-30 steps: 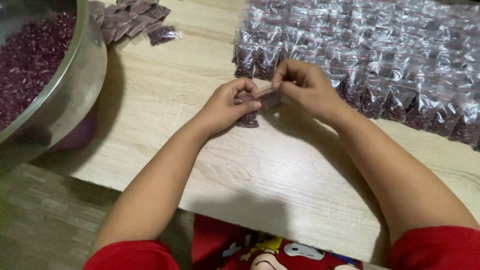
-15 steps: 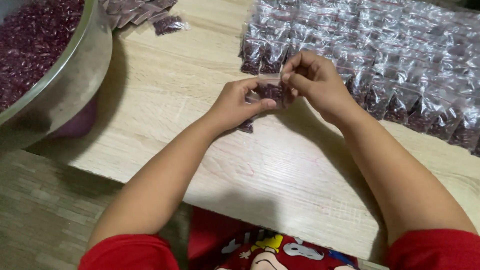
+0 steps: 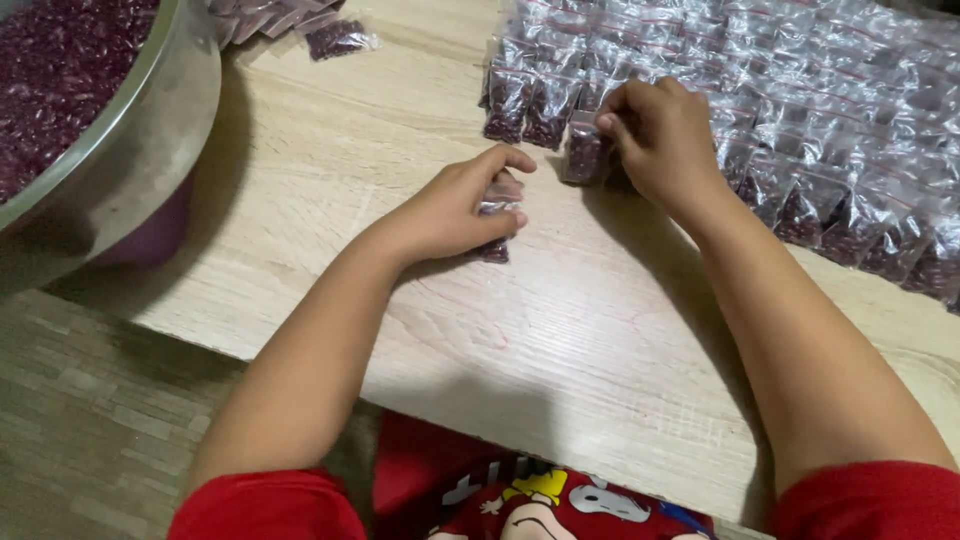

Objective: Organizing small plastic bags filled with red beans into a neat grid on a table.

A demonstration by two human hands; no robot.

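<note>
My right hand [image 3: 662, 138] pinches a small clear bag of dark red beans [image 3: 583, 150] and holds it at the near edge of the rows of filled bags [image 3: 800, 110]. My left hand [image 3: 455, 208] rests on the wooden table [image 3: 330, 180] and grips another small bag of beans [image 3: 497, 222], partly hidden under its fingers. The two hands are apart, with the left a little nearer to me.
A large metal bowl [image 3: 150, 140] full of dark red beans [image 3: 50, 70] stands at the left edge. A few more small bags [image 3: 340, 38] lie at the back beside it. Several rows of filled bags cover the table's right and far side.
Both hands were together on one bag. My right hand has since carried that bag away to the rows, and my left hand has dropped to the table with another bag.
</note>
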